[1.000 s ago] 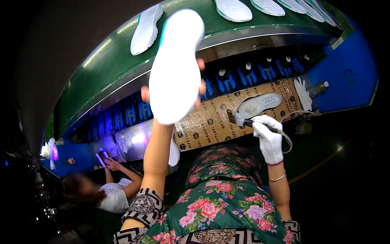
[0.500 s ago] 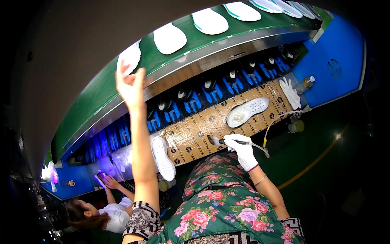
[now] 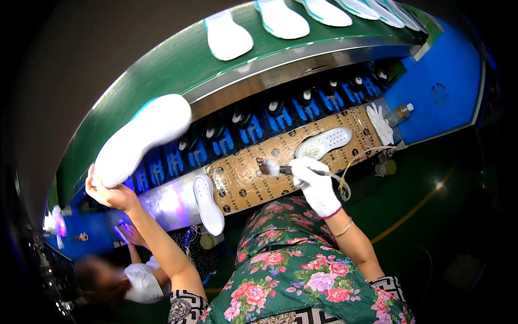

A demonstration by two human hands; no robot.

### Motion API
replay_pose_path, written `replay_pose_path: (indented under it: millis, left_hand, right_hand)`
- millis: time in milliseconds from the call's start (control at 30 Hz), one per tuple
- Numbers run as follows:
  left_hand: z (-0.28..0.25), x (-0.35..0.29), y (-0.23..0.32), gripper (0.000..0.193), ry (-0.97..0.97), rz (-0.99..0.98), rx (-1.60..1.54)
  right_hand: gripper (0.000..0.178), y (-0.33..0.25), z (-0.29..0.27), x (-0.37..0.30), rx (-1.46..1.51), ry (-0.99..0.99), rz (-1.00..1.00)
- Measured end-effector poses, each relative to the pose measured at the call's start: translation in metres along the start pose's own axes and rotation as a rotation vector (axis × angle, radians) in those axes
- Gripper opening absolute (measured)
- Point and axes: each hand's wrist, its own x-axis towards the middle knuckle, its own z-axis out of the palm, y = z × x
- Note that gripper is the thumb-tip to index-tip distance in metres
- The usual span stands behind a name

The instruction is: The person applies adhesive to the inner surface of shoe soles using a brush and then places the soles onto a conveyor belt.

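Observation:
A large white shoe sole [image 3: 141,135] with a teal edge is held in my bare left hand [image 3: 110,193], gripped at its near end and raised beside the green belt. White-gloved, my right hand [image 3: 317,186] is closed around a brush [image 3: 271,168]. Its dark-tipped bristles point left over the cardboard, and a thin tube runs close to this hand. Just beyond the glove lies a sole [image 3: 326,143] with small holes and a whitish patch. Another holed sole [image 3: 208,205] rests across the left end of the cardboard-covered bench [image 3: 240,186].
Several white soles [image 3: 229,38] lie along the green belt [image 3: 178,65]. Blue racks [image 3: 251,129] stand beneath its metal edge. A spare white glove [image 3: 380,123] and a bottle [image 3: 402,112] sit at the bench's right end. Another person [image 3: 144,281] sits at lower left, holding a phone-like object.
My left hand has taken the nearest sole off the belt and brought it left and closer. The brush in my right hand has shifted slightly left and up.

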Motion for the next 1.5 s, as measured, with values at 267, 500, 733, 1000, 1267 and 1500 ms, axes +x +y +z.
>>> replay_pose_path:
  millis: [267, 500, 733, 1000, 1267, 1500]
  left_hand:
    - [-0.004, -0.108, -0.034, 0.032, -0.595, -0.798, 0.011]
    - [0.011, -0.231, -0.006, 0.078, -0.508, -1.545, -0.448]
    - [0.019, -0.256, 0.038, 0.12, -0.674, -1.815, -0.908]
    - [0.049, -0.247, 0.041, 0.116, -0.525, -1.677, -0.812]
    - [0.046, -0.258, 0.035, 0.098, -0.79, -1.413, -0.5]
    - [0.051, -0.254, 0.032, 0.107, -0.625, -1.47, -0.993]
  right_hand:
    - [0.014, -0.044, 0.074, -0.01, 0.015, -0.341, 0.0]
    - [0.014, -0.027, 0.096, 0.001, -0.449, -0.385, -0.205]
    - [0.018, -0.031, 0.091, 0.007, -0.478, -0.26, -0.212]
    - [0.023, -0.041, 0.105, 0.02, -0.878, -0.377, -0.719]
    - [0.031, -0.012, 0.093, 0.017, -1.293, -0.431, -1.04]
    - [0.024, -0.033, 0.106, 0.015, -0.923, -0.42, -0.788]
